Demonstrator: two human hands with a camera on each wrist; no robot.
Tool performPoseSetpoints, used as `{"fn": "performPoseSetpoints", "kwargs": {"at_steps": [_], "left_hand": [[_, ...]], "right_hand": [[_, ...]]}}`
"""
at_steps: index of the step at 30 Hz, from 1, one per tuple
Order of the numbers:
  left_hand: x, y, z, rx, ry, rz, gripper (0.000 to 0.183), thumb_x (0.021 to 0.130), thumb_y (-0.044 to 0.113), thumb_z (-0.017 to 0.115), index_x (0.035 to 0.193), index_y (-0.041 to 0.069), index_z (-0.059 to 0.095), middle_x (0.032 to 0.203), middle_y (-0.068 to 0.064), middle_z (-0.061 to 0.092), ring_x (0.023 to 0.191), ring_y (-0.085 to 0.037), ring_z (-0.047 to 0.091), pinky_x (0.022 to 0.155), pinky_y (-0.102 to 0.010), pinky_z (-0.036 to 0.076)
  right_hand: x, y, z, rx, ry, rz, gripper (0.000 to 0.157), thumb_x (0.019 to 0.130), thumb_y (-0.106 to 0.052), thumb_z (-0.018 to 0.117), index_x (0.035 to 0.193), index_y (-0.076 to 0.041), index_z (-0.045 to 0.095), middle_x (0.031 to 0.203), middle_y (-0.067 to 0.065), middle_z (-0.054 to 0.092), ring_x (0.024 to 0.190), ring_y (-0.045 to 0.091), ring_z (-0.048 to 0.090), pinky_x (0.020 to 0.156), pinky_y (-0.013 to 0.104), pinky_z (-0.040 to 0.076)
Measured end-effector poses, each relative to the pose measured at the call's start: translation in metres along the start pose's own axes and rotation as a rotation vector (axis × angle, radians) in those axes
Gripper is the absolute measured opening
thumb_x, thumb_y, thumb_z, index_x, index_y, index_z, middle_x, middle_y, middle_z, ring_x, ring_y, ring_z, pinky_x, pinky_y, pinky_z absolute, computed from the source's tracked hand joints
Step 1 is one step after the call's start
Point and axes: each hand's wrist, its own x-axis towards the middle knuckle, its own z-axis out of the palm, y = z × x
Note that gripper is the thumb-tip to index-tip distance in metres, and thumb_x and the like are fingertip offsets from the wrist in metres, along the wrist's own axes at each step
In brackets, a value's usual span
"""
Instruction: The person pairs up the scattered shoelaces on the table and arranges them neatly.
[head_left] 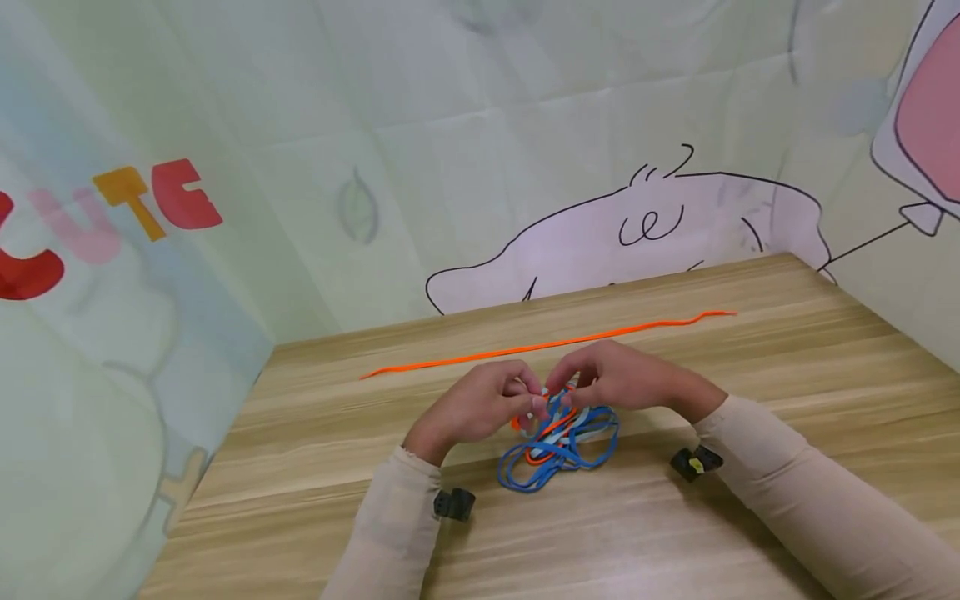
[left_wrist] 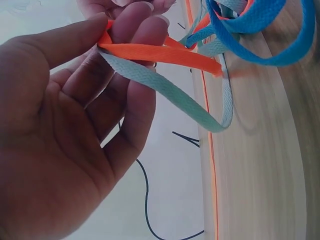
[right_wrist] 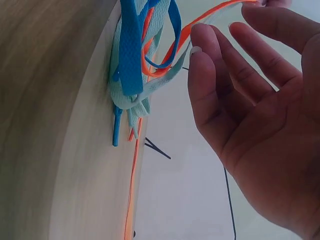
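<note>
Tangled laces (head_left: 552,448) cross, near an outstretched orange lace (head_left: 547,345).

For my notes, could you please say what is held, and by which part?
The left hand pinches orange lace and pale green lace outside the tangle; whether the right hand holds anything is unclear.

Setting is appearing as a screened-off corner: cartoon-printed sheeting (head_left: 300,92) is hanging around a wood-grain desk (head_left: 292,475). Building type is staying indeterminable.
</note>
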Motion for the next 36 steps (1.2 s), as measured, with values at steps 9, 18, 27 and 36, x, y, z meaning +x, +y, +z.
{"fn": "performPoseSetpoints", "kwargs": {"at_steps": [9, 18, 27, 36], "left_hand": [[-0.001, 0.000, 0.000, 0.025, 0.029, 0.040, 0.004, 0.100, 0.013, 0.062, 0.098, 0.010, 0.063, 0.080, -0.010, 0.073, 0.075, -0.023, 0.068, 0.070, -0.034, 0.052], [-0.001, 0.002, 0.000, 0.008, 0.047, 0.027, 0.006, 0.099, 0.014, 0.061, 0.097, 0.014, 0.066, 0.078, -0.003, 0.074, 0.076, -0.021, 0.070, 0.077, -0.036, 0.051], [0.000, 0.001, 0.000, 0.012, 0.005, 0.003, 0.011, 0.099, 0.026, 0.066, 0.097, 0.015, 0.066, 0.077, -0.002, 0.073, 0.078, -0.026, 0.070, 0.076, -0.036, 0.049], [0.000, -0.001, -0.004, 0.053, -0.102, -0.013, 0.010, 0.098, 0.020, 0.065, 0.095, 0.011, 0.068, 0.083, -0.008, 0.071, 0.079, -0.018, 0.060, 0.076, -0.031, 0.046]], "right_hand": [[0.003, -0.002, 0.004, 0.020, -0.046, -0.023, 0.019, 0.094, -0.021, 0.071, 0.113, -0.022, 0.073, 0.107, -0.003, 0.072, 0.089, 0.020, 0.070, 0.080, 0.037, 0.056], [0.003, -0.006, 0.009, 0.081, -0.032, -0.033, 0.012, 0.093, -0.024, 0.074, 0.104, -0.018, 0.075, 0.099, 0.006, 0.074, 0.089, 0.021, 0.068, 0.081, 0.037, 0.056], [-0.001, -0.009, 0.003, -0.018, 0.017, -0.017, 0.011, 0.094, -0.023, 0.072, 0.092, -0.012, 0.072, 0.085, 0.003, 0.070, 0.078, 0.019, 0.064, 0.069, 0.032, 0.052], [-0.010, -0.016, -0.016, 0.067, 0.117, 0.036, 0.011, 0.097, -0.022, 0.067, 0.094, -0.011, 0.067, 0.086, 0.010, 0.071, 0.081, 0.035, 0.066, 0.075, 0.049, 0.056]]}}
